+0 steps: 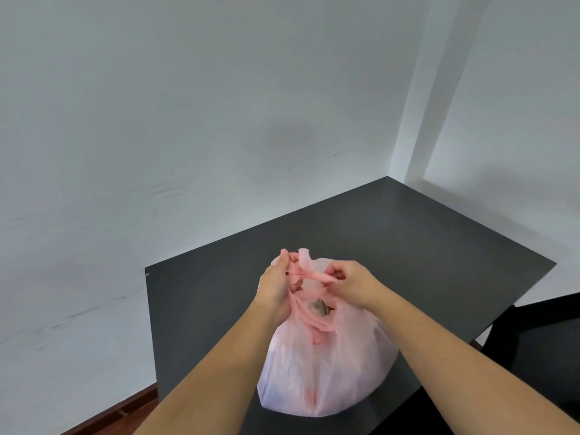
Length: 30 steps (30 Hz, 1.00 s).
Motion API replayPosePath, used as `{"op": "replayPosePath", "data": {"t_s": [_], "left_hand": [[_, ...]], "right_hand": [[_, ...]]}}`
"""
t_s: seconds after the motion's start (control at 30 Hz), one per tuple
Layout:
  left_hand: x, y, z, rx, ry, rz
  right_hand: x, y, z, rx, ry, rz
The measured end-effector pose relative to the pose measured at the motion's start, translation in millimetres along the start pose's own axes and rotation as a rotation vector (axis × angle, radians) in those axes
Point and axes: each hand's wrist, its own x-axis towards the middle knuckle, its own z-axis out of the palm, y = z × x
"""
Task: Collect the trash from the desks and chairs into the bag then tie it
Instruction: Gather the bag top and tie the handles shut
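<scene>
Both forearms reach forward over the dark bench (408,246), where the pink bag (326,372) sits near its front edge. The left hand (276,287) and right hand (348,281) each pinch a twisted bag handle above its mouth

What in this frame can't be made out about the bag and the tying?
1. Trash inside: head view, the pink plastic bag veils it; only a grey scrap shows at the mouth.
2. Knot state: left hand and right hand, gripping the bag handles, cover it.
3. Black chair: cut off by the right edge.
</scene>
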Motion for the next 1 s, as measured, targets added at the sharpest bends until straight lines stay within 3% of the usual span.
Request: {"op": "replayPosePath", "data": {"t_s": [0.07, 0.17, 0.27, 0.4, 0.53, 0.73, 0.87, 1.0], "left_hand": [[-7.9, 4.2, 0.5, 0.338, -0.068, 0.126], [-11.3, 3.6, -0.8, 1.137, -0.104, 0.47], [-12.9, 2.0, 2.3, 1.442, -0.067, 0.632], [-11.3, -11.1, -0.7, 1.442, -0.13, 0.607], [-11.4, -12.0, 0.8, 1.473, -0.176, 0.582], [-9.1, -10.9, 0.6, 1.393, -0.183, 0.675], [-13.3, -10.7, 4.9, 1.131, -0.15, 0.662], [-24.3, -1.8, 20.3, 0.659, 0.067, 0.562]], "right_hand": [[0.7, 2.9, -5.6, 0.14, 0.085, 0.031], [-0.7, 2.7, -10.9, 0.29, 0.105, 0.1], [-3.8, -0.4, -15.3, 0.476, 0.051, 0.161], [-3.8, -2.1, -22.0, 0.65, 0.026, 0.202], [-0.3, 6.2, -17.2, 0.262, 0.168, 0.001], [5.2, 7.8, -13.8, 0.114, 0.265, -0.152], [7.5, 8.8, -14.3, -0.006, 0.33, -0.176], [7.2, -1.0, -17.5, -0.249, 0.476, -0.266]]}}
